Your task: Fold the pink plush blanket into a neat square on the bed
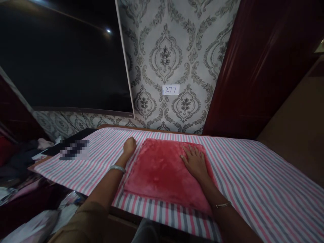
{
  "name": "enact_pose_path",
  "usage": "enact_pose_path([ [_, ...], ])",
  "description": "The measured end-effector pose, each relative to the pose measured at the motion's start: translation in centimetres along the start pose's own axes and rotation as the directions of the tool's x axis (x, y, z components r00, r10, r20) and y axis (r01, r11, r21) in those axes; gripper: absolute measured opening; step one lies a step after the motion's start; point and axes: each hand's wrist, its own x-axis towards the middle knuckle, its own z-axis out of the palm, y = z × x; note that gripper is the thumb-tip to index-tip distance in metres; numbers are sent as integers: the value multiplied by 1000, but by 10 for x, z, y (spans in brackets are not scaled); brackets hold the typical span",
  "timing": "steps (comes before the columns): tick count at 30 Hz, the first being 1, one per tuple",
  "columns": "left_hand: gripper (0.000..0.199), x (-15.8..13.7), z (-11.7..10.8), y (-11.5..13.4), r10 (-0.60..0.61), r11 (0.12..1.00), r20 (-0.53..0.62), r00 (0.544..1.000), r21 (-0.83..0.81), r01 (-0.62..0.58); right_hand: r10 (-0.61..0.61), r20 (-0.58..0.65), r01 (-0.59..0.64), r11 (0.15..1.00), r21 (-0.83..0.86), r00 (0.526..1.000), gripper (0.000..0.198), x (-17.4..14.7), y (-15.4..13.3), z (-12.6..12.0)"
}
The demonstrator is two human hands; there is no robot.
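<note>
A red plush square, like a cushion or cushion cover (159, 168), lies flat on a pink, grey and white striped cloth (253, 179). My right hand (196, 162) rests palm down near its right edge, fingers spread. Just off the far left corner, my left hand (130, 145) is closed in a fist above the striped cloth, with nothing visible in it. A wide bangle circles my left wrist, and a thin one my right.
The striped cloth covers a wooden table against a patterned wall (165, 50). A large dark television (65, 60) hangs at the left. A paper marked 277 (170, 89) is on the wall. Dark red panelling (243, 67) stands right; bags and clothes (35, 222) crowd the lower left.
</note>
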Motion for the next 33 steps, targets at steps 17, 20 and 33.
enact_pose_path([
  [17,72,-57,33,62,328,934,288,900,45,-355,23,57,-28,995,94,998,54,2,-3,-13],
  [20,75,-51,32,58,307,942,305,901,36,-333,25,87,-35,993,114,996,55,5,-2,-17],
  [33,75,-41,24,17,298,948,289,910,-200,-247,290,178,-338,728,596,940,66,-37,87,-24],
])
